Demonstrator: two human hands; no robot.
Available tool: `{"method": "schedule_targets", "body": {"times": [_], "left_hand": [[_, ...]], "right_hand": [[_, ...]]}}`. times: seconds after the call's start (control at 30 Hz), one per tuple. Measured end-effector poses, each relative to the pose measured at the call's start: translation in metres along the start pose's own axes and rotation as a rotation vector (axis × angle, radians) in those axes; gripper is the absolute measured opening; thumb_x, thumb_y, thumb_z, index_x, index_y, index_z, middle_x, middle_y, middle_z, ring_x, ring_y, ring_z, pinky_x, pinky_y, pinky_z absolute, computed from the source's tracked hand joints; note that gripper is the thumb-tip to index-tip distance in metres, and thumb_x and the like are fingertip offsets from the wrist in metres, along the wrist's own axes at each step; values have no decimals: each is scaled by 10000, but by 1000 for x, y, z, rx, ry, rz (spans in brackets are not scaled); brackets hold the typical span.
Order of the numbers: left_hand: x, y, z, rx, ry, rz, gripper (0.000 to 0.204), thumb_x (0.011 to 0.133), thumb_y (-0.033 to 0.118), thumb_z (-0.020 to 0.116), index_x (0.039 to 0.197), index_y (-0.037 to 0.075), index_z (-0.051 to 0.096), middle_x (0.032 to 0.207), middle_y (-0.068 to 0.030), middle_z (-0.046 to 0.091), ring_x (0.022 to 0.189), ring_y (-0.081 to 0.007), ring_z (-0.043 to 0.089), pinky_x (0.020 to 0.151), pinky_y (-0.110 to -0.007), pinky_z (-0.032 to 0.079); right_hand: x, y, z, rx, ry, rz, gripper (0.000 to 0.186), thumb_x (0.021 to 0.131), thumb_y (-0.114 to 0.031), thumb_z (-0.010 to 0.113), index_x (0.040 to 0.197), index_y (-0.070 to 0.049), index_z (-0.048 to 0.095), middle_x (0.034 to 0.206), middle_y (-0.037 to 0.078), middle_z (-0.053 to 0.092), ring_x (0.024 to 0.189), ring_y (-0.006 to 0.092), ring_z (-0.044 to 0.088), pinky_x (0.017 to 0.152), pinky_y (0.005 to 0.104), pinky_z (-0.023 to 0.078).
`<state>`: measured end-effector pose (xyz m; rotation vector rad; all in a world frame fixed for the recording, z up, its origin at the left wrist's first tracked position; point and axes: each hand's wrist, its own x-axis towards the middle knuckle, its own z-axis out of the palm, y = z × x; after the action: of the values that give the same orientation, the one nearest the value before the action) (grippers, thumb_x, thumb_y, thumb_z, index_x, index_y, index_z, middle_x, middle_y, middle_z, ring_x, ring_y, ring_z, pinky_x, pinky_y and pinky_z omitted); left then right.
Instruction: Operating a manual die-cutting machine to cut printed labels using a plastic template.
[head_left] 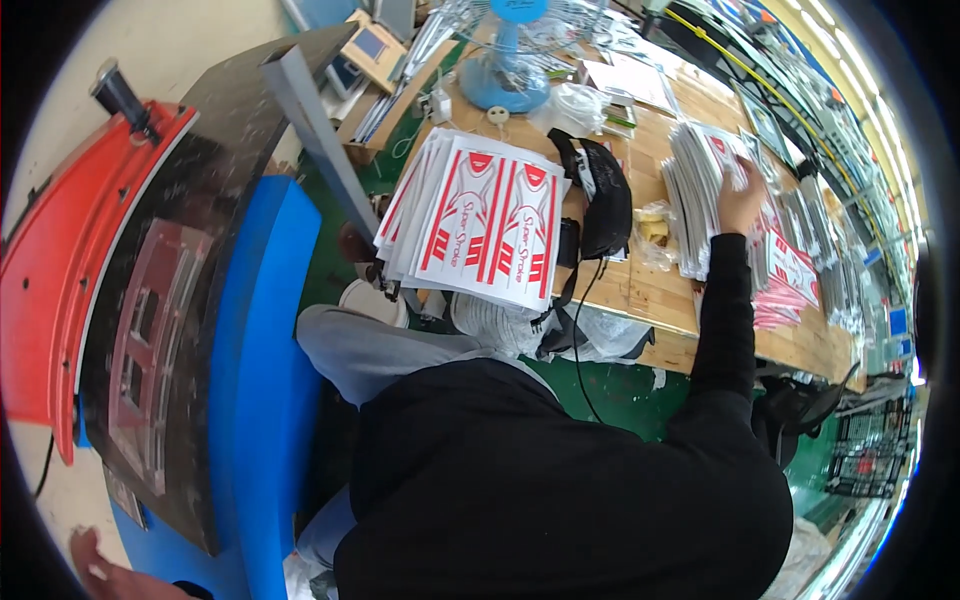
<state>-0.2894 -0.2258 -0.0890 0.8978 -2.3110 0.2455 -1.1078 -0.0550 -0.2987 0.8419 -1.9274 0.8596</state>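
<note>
My right hand [741,203] reaches out over the table, its fingers bent around the edge of a stack of white and red printed sheets [690,190]. How many sheets lie between the fingers cannot be seen. Far down at the lower left, my left hand [110,577] is partly cut off by the picture's rim; its fingers are apart and nothing shows in them. It is beside the blue base of a red machine [40,250]. A second pile of printed sheets [490,220] lies fanned at the table's left end, in front of me.
A black waist bag [605,200] with a cable lies between the two piles. Behind stands a blue fan [505,80]. More red-printed sheets [790,270] are at the right. A clear plastic jig [150,350] sits on the machine's dark bed, and a metal post [320,140] rises beside it.
</note>
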Motion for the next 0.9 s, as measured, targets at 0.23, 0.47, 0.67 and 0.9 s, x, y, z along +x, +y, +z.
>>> {"method": "schedule_targets", "body": {"times": [0.23,0.47,0.67,0.9], "left_hand": [[-28,66,68,-542,-624,-104,619,928,368,602,1411,5,468,1308,-176,591,1208,-317,575,1024,-453,434],[-39,68,254,-1210,-624,-748,497,904,243,701,1322,20,553,1096,-127,682,1036,-203,648,892,-342,496],[-24,95,460,-1139,-1038,-691,748,869,518,707,1356,-13,508,1242,-165,622,1131,-254,603,951,-389,476],[12,134,526,-1878,-1098,-1240,1186,723,812,641,1568,92,221,1612,-214,181,1473,-404,193,1168,-609,93]], "right_hand": [[-78,-190,173,424,-713,-167,645,785,-430,779,1303,-81,618,1273,189,629,1167,341,588,1048,444,405],[-125,-204,265,122,-828,-290,821,795,-613,682,1446,-146,501,1478,175,476,1355,351,448,1086,464,380],[-111,-248,261,152,-1047,71,790,831,-693,570,1406,-152,553,1309,184,611,1212,345,576,1055,425,400],[-104,-201,313,160,-1249,-8,735,861,-653,583,1320,-80,610,1263,169,644,1159,297,603,969,386,453]]}}
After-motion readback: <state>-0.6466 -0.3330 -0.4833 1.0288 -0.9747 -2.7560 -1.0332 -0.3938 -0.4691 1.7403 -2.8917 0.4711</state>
